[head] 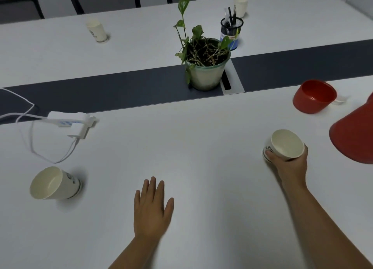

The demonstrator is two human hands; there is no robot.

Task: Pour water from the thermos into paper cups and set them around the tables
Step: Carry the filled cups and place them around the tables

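The right hand (290,164) is wrapping its fingers round a white paper cup (286,144), best kept upright while lowering onto the white surface (201,147), the left hand (151,208) lying flat, fingers straight and holding nothing

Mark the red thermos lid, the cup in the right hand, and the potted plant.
red thermos lid (313,97): head view, on its inner wall.
cup in the right hand (287,144): head view, inside the open mouth.
potted plant (204,77): head view, on the pot's outer wall.
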